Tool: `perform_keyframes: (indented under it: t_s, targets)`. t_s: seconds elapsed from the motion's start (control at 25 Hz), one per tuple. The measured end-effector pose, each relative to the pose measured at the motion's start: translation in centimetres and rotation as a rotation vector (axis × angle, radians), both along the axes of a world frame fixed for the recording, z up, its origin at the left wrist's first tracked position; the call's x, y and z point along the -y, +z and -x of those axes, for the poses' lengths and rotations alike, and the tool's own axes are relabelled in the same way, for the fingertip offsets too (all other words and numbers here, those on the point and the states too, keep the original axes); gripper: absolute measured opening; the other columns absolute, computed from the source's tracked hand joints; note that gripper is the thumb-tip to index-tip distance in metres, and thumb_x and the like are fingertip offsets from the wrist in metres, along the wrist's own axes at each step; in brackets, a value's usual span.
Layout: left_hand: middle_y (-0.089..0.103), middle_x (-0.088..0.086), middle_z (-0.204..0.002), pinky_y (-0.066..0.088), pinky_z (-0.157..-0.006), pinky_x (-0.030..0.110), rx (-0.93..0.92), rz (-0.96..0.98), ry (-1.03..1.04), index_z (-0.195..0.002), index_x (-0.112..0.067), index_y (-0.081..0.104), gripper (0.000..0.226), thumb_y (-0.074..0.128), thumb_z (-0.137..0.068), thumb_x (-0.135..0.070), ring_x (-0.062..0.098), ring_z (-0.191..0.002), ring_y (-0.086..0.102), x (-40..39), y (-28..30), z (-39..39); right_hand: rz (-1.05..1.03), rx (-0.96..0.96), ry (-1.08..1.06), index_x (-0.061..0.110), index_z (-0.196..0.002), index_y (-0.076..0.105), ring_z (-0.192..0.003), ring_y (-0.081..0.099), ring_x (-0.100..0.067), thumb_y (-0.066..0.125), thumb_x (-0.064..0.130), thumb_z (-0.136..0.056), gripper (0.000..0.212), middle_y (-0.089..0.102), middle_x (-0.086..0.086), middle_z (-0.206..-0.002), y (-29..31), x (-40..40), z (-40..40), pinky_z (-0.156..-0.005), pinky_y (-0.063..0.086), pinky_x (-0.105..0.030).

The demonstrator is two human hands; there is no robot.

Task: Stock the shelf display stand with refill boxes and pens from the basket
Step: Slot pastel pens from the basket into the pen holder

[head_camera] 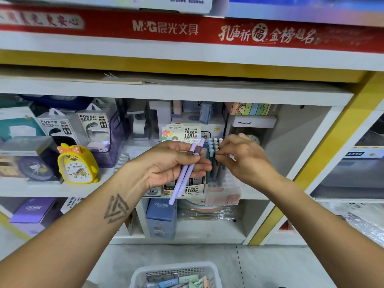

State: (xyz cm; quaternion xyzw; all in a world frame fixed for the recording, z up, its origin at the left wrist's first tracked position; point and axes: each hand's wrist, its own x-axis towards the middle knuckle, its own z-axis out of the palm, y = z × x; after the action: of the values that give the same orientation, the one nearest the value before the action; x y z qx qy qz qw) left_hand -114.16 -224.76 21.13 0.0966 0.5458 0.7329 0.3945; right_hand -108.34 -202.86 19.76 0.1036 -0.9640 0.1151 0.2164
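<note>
Basket: white perforated plastic basket on the floor well below both hands, holding pastel refill boxes in green, blue and peach

Display stand: printed cardboard display stand on the white shelf, just behind the fingers; its front tray holds dark refill boxes, its right side upright pale blue and grey pens

Left hand: left hand, fingers curled round two lilac plastic pens; their caps rise above the fingers, barrels slant down past the palm

Right hand: right hand, fingertips pinched narrow at the tops of the upright pens; whether they grip one, I cannot tell

Nearby: yellow duck-shaped alarm clock, well left of the left fingers
</note>
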Motion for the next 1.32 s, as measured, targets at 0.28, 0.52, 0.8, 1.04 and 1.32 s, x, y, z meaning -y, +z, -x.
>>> perform_keyframes:
  t_s: [0.28, 0.52, 0.8, 1.04, 1.32]
  targets:
    - [0.065, 0.032, -0.115, 0.058, -0.085, 0.041, -0.080, -0.041, -0.165, -0.123, 0.010, 0.057, 0.032, 0.058, -0.091, 0.004, 0.041, -0.108, 0.066, -1.6, 0.3, -1.1, 1.063, 0.295, 0.103, 0.009, -0.099, 0.075, -0.062, 0.061, -0.009, 0.073, 0.017, -0.089, 0.012, 0.072, -0.004, -0.078, 2.6, 1.2, -0.5, -0.058, 0.046, -0.021]
    - [0.068, 0.031, -0.107, 0.060, -0.081, 0.040, -0.082, -0.093, 0.057, -0.115, 0.009, 0.059, 0.022, 0.053, -0.095, 0.002, 0.035, -0.093, 0.072, -2.5, 0.6, -0.7, 1.148, 0.009, -0.016, 0.007, -0.098, 0.072, -0.058, 0.063, -0.013, 0.063, 0.000, -0.094, 0.012, 0.071, -0.007, -0.074, 3.5, -1.5, -1.3, -0.061, 0.054, -0.022]
    - [0.062, 0.016, -0.076, 0.043, -0.055, 0.024, -0.062, -0.034, 0.135, -0.118, 0.007, 0.065, 0.028, 0.048, -0.097, -0.001, 0.018, -0.059, 0.051, -3.7, 0.6, -1.1, 0.392, 0.006, -0.022, 0.022, -0.103, 0.061, -0.079, 0.067, -0.014, 0.064, 0.012, -0.095, 0.013, 0.068, 0.005, -0.081, 0.3, -2.3, -2.4, -0.075, 0.056, -0.039]
    - [0.068, 0.018, -0.084, 0.054, -0.063, 0.027, -0.103, -0.057, 0.107, -0.117, 0.006, 0.066, 0.027, 0.056, -0.092, 0.004, 0.021, -0.067, 0.062, -3.7, 0.0, -1.0, 0.356, 0.066, 0.025, 0.029, -0.089, 0.055, -0.072, 0.066, -0.004, 0.068, 0.012, -0.093, 0.021, 0.068, 0.009, -0.074, 0.1, -2.4, -2.3, -0.067, 0.055, -0.033]
    - [0.071, 0.023, -0.092, 0.059, -0.077, 0.035, -0.155, -0.076, 0.108, -0.107, 0.003, 0.066, 0.021, 0.061, -0.087, 0.009, 0.026, -0.074, 0.069, -3.6, -0.4, -1.2, 0.171, -0.006, 0.011, 0.011, -0.101, 0.077, -0.087, 0.063, -0.024, 0.068, 0.014, -0.094, 0.012, 0.069, -0.005, -0.093, -0.6, -2.4, -1.6, -0.076, 0.052, -0.044]
